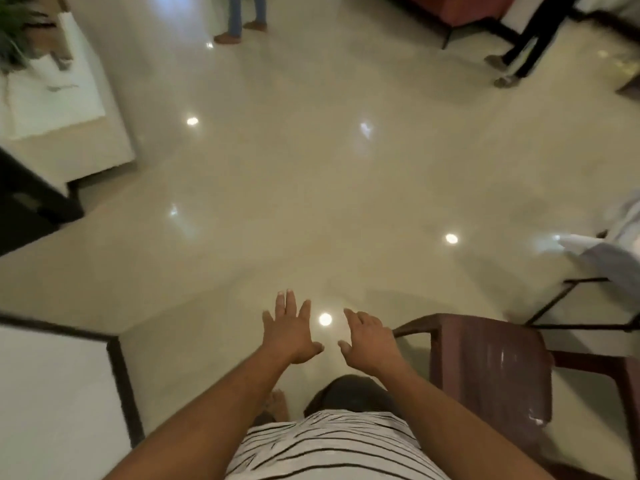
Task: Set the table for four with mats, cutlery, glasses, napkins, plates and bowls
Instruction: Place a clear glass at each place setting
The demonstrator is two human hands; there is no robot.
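Glossy cream floor (311,188) fills most of the view, dotted with bright ceiling-light reflections. Both arms are held out forward over it, above a striped shirt (332,445). On the left hand (289,329) the fingers (290,303) are seen straight and slightly fanned, palm down, nothing held and nothing touched. On the right hand (369,341) the fingers are loosely bent and apart, thumb out to the side, and nothing is gripped there either. A light spot is seen on the floor between the two hands.

A table (52,393) with a white top and dark edge is caught at the lower left, well apart from the left hand; its visible part carries nothing. Another white-covered table (55,98) is seen at the upper left, blurred, with a plant (14,32) beside it. A brown chair (491,372) stands just beside the right forearm. White cloth (616,247) is glimpsed at the right edge. Legs of two standing people (242,19) are seen far off at the top. No mats, cutlery, glasses, napkins, plates or bowls can be made out anywhere.
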